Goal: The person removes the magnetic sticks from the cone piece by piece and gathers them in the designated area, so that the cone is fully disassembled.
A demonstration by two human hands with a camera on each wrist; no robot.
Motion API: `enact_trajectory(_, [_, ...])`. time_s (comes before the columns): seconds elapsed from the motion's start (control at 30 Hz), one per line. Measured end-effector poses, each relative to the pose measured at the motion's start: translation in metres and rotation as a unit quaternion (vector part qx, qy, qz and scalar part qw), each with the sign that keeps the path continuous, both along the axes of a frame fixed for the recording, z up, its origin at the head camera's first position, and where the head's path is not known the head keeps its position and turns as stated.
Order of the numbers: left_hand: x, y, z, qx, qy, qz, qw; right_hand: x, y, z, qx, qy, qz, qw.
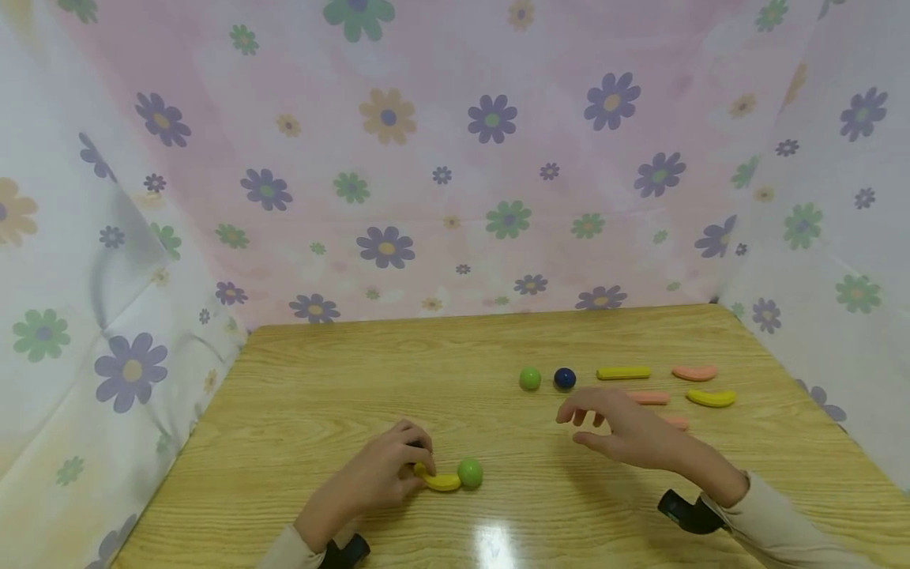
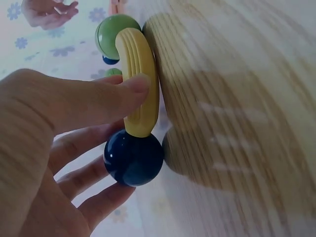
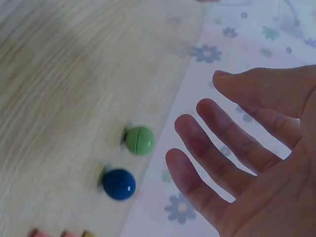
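My left hand [image 1: 387, 466] pinches a yellow curved stick [image 2: 139, 84] with ridges along its side, low over the wooden table. A green ball [image 1: 470, 472] touches one end of the stick, and a dark blue ball [image 2: 133, 157] touches the other. In the head view that blue ball is mostly hidden behind the left fingers. My right hand [image 1: 629, 431] hovers above the table with loosely bent fingers, holding nothing. Farther back, near the right hand, lie another green ball [image 1: 529, 378] and another blue ball [image 1: 565, 378].
At the right lie a straight yellow stick [image 1: 623, 373], a curved yellow stick [image 1: 711, 398], a curved pink stick [image 1: 694, 372] and straight pink sticks [image 1: 650, 397], partly behind the right hand. Flower-printed cloth [image 1: 441, 158] rises behind and beside the table [image 1: 341, 379].
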State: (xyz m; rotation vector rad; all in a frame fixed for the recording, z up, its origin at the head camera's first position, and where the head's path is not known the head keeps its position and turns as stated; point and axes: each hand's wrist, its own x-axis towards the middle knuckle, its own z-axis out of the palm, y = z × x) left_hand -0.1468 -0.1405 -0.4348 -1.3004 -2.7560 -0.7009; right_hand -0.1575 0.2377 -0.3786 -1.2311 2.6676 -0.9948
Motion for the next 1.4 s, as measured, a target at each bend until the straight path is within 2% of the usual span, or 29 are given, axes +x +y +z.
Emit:
enact_trajectory(0.2, [0.001, 0.003, -0.001, -0.006, -0.005, 0.005, 1.0000, 0.000, -0.024, -0.006, 0.001, -0.034, 0.031, 0.999])
enact_trajectory(0.53, [0.004, 0.007, -0.001, -0.004, 0.028, 0.011, 0.9996, -0.004, -0.056, -0.022, -0.014, -0.079, 0.068, 0.994])
enact_trajectory(0.87, [0.005, 0.008, -0.003, -0.007, 0.021, 0.026, 0.9994, -0.003, -0.089, -0.045, -0.047, -0.139, 0.075, 0.986])
enact_trajectory(0.97, [0.005, 0.009, -0.003, -0.004, 0.021, 0.025, 0.9995, -0.003, -0.097, -0.052, -0.052, -0.136, 0.078, 0.986])
enact_trajectory(1.1, [0.005, 0.011, -0.003, 0.003, 0.026, 0.025, 0.9994, -0.003, -0.105, -0.058, -0.053, -0.103, 0.082, 0.990])
enact_trajectory(1.2, [0.005, 0.012, -0.001, 0.006, 0.025, 0.029, 0.9993, -0.004, -0.112, -0.060, -0.056, -0.097, 0.081, 0.990])
enact_trajectory(1.4, [0.007, 0.011, -0.001, 0.002, 0.009, 0.040, 0.9992, -0.003, -0.122, -0.060, -0.064, -0.140, 0.060, 0.986])
